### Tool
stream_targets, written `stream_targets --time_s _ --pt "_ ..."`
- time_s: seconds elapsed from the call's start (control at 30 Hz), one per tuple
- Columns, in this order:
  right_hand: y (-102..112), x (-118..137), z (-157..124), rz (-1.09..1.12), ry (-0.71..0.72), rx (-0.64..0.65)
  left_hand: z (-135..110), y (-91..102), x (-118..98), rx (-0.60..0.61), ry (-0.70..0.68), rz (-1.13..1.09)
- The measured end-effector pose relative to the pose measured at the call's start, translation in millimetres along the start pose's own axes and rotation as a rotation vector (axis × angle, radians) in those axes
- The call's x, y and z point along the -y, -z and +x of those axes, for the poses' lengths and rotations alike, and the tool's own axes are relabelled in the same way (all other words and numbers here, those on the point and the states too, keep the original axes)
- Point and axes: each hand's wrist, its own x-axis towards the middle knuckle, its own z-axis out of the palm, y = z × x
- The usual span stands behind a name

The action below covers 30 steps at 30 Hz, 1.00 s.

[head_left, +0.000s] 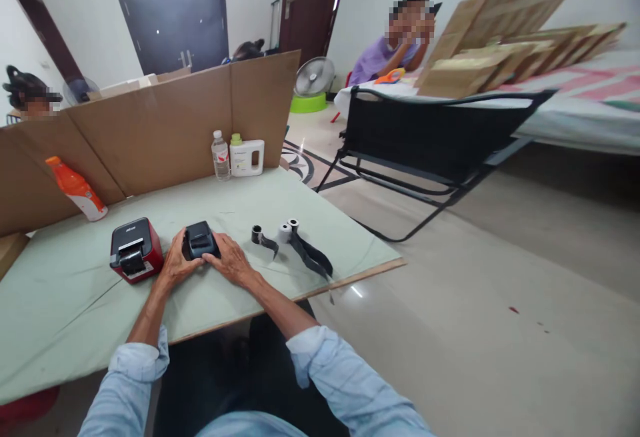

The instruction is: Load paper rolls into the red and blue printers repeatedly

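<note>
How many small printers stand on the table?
2. The red printer stands left on the table; the dark printer is right of it, held between the left hand and the right hand. Others may hide behind the cardboard.

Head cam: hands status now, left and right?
Left hand: closed on the small dark device, gripping its left side.
Right hand: closed on the same device, gripping its right side.
</note>
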Motion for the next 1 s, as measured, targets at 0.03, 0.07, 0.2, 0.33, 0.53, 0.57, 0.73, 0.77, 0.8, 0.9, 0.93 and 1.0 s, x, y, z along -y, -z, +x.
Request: stream_targets --time_s 0.03,0.07,0.2,0.33,0.53,0.57,0.73,0.77,0.8,0.9,0.93,1.0 --pt "-2 -2 -3 -0.009 0.009 -0.007 -3 -1.7 0 -0.006 -0.001 -0.006" --pt "-3 -4 -5 -0.017 0.018 -0.014 -6 -3.0 0 -0.008 -0.002 -0.009" --pt "-3 -6 -9 -0.055 0.041 -0.016 -12 -5.4 -2 0.005 0.001 -0.003" --pt "0 -2 -11 -0.078 0.042 -0.022 -15 -8.8 -3 -0.005 -0.008 0.020" --pt "5 4 -14 -0.072 0.068 -0.012 -19 -14.2 -3 -0.042 -0.023 0.082" --pt "6 4 -15 -0.072 0.069 -0.010 -20 -14.5 -4 -0.048 -0.027 0.090" --pt "6 4 -16 -0.082 0.068 -0.007 -23 -14.1 -7 -0.066 -0.049 0.125" --pt "6 4 -16 -0.084 0.071 -0.008 -23 -14.1 -7 -0.067 -0.049 0.133" --pt "5 4 -16 -0.084 0.074 -0.009 -24 -14.2 -7 -0.068 -0.049 0.140" --pt "5 3 -16 -0.083 0.077 -0.016 -24 -14.3 -7 -0.068 -0.053 0.150" --pt "5 3 -16 -0.080 0.077 -0.018 -24 -14.2 -7 -0.068 -0.056 0.150" --pt "4 3 -16 -0.066 0.074 -0.028 -23 -13.4 -7 -0.071 -0.066 0.144"
